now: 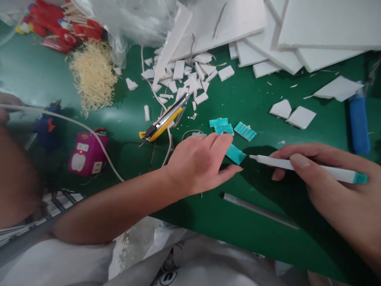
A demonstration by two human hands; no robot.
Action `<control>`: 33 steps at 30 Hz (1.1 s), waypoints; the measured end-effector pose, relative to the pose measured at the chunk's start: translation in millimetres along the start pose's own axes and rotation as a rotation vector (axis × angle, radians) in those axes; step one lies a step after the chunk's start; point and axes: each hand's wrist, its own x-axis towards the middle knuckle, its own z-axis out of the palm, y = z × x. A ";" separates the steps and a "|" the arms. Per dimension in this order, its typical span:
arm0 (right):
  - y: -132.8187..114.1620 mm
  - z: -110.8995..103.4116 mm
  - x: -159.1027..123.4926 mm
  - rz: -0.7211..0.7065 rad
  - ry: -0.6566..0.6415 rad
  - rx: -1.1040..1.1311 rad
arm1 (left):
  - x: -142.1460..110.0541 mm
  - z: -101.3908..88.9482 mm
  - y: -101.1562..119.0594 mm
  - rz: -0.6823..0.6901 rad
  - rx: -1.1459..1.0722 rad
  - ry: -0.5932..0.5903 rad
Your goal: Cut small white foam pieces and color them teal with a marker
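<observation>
My left hand reaches over a small teal rectangular piece and steadies it on the table. Its thumb lies apart along the near side, and part of the piece is hidden under the fingers. My right hand grips a white marker with a teal end. The marker's tip points left, close to the piece's right corner. Just beyond my left fingers lie a striped teal piece, a dotted teal piece and a plainer teal strip.
A yellow utility knife lies left of the teal pieces, blade out. White foam scraps and foam sheets fill the back. At left are a pink power adapter, a cord and a pile of thin sticks. A grey rod lies in front.
</observation>
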 end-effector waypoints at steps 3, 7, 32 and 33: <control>0.0 0.6 -1.9 0.011 -0.002 0.052 | -0.1 -0.6 1.9 0.015 0.115 0.029; -0.7 -0.1 -5.5 0.046 -0.014 0.062 | -0.2 0.7 2.1 0.025 0.114 0.013; 0.8 -0.1 -4.6 0.025 -0.055 0.062 | -0.1 1.9 -2.7 -0.002 -0.160 -0.077; 0.6 -0.6 -4.5 0.028 -0.060 0.067 | 0.0 2.3 -3.0 0.005 -0.166 -0.077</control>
